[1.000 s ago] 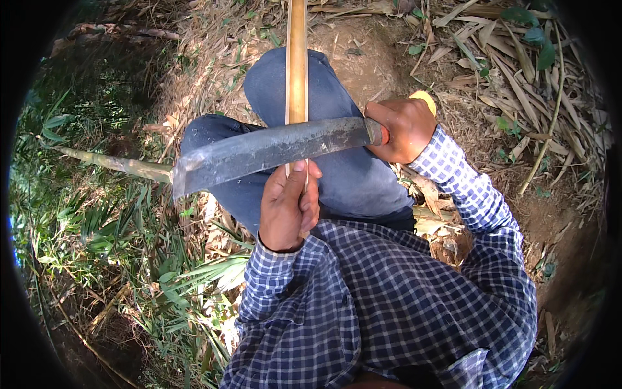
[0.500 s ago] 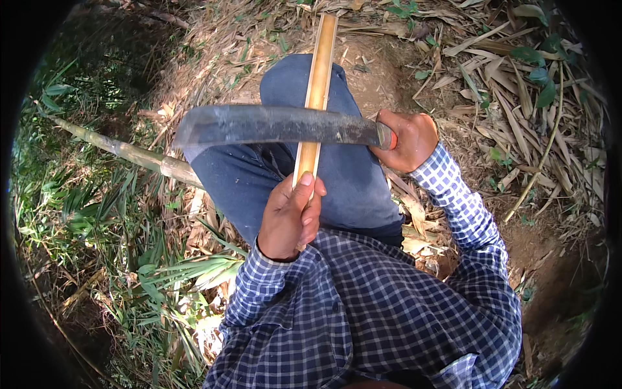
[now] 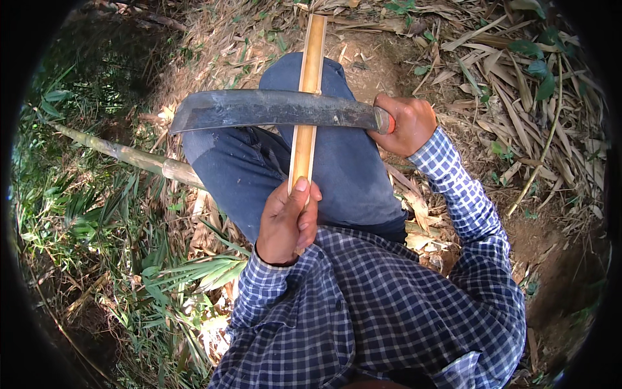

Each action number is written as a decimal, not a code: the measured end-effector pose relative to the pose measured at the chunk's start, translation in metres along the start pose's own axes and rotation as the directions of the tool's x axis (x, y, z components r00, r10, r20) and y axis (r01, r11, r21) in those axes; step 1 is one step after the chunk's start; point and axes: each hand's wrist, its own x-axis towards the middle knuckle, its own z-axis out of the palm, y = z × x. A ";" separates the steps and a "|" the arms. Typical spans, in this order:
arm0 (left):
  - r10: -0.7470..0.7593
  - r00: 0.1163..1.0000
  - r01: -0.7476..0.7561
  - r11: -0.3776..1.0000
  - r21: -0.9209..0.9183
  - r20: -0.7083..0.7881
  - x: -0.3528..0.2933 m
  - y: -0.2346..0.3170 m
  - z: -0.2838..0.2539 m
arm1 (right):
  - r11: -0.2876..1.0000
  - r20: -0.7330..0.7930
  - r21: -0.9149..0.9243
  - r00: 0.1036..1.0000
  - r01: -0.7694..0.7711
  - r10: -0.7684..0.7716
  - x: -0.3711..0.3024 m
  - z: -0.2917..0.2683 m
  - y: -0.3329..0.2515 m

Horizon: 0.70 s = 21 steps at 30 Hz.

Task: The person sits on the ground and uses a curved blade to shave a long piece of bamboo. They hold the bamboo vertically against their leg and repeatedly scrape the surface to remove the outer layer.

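Observation:
My left hand (image 3: 289,217) is closed around the lower end of a split bamboo strip (image 3: 302,153), thumb on its pale, hollow inner face. The strip points away from me, tilted slightly right, over my bent leg in blue trousers (image 3: 350,175). A machete (image 3: 259,108) with a broad, dark, curved blade lies crosswise over the strip, its tip to the left; whether the edge touches the bamboo I cannot tell. My right hand (image 3: 409,125) grips the machete's handle, where an orange-red end shows by the blade. The lower end of the strip is hidden in my left hand.
A bamboo pole (image 3: 133,154) lies on the ground at the left, its near end by my knee. Green leaves and grass (image 3: 84,214) grow on that side. Dry bamboo leaves (image 3: 499,84) litter the ground at right, with a thin stem (image 3: 547,139) among them.
The machete and my right hand have moved a little farther away from me along the strip. The strip's far end has swung slightly left. My left hand keeps its hold.

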 end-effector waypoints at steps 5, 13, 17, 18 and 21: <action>0.029 0.999 -0.030 0.999 0.025 0.017 -0.004 -0.004 -0.005 | 0.998 0.012 0.004 0.998 0.064 -0.064 -0.002 -0.004 0.000; 0.010 1.000 -0.010 1.000 0.021 -0.001 -0.007 -0.006 -0.006 | 0.997 -0.036 -0.018 0.997 0.074 -0.074 0.000 0.003 0.004; -0.007 1.000 0.007 1.000 -0.012 -0.030 -0.011 -0.007 -0.004 | 0.997 -0.044 -0.021 0.997 -0.068 0.067 0.009 0.005 0.010; -0.017 0.999 0.016 1.000 -0.015 -0.046 -0.012 -0.007 -0.004 | 0.999 -0.029 -0.015 0.999 -0.045 0.045 0.009 0.003 0.008; -0.014 0.999 0.015 1.000 0.013 -0.045 -0.013 -0.007 -0.006 | 1.000 0.003 -0.022 1.000 -0.023 0.023 0.008 0.000 0.006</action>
